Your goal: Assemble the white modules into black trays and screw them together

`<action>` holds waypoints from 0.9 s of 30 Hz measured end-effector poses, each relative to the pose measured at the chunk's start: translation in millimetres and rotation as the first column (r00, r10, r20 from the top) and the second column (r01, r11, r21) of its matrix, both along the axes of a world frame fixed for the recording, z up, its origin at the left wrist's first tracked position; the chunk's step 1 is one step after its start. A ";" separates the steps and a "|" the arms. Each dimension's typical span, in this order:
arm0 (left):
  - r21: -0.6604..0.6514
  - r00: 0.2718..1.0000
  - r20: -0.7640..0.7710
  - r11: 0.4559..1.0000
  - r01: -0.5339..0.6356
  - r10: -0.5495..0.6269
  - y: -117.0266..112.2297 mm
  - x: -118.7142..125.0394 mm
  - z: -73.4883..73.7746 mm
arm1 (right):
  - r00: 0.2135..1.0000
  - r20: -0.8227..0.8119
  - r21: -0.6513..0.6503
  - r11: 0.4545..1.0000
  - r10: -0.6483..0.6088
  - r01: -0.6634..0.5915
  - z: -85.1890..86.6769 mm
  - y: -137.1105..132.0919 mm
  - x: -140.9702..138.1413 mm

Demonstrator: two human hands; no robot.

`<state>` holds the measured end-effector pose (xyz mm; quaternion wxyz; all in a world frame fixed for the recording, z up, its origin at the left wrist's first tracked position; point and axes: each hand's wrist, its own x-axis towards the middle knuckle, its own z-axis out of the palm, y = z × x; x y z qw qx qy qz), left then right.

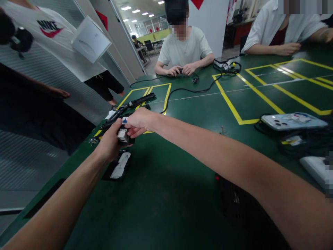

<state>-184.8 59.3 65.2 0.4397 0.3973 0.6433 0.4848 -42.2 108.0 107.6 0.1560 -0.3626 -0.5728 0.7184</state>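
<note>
Hands meet at ten o'clock over the green tabletop (182,146). My left hand (110,140) and right hand (139,121) both grip a small black-and-white part (123,135). Another similar part (119,167) lies just below.

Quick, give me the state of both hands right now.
Left hand: closed on the small black-and-white part.
Right hand: fingers pinching the same part from above.

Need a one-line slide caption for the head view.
Both hands, left hand and right hand, grip a small black-and-white part above a green table; a phone lies to the right.
</note>
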 end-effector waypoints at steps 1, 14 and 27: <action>0.008 1.000 0.016 1.000 0.025 -0.025 -0.7 8.6 2.0 | 1.000 -0.003 -0.003 1.000 -0.011 0.011 3.2 -2.4 9.4; 0.048 0.849 0.419 0.941 0.335 -0.323 -14.2 150.0 -24.2 | 0.971 0.055 0.052 0.972 -0.232 0.230 -1.3 -38.2 155.5; 0.085 0.770 0.409 0.861 0.501 -0.489 -32.2 167.9 -59.6 | 0.822 0.470 0.642 0.763 -0.320 -0.070 -16.8 -89.8 206.7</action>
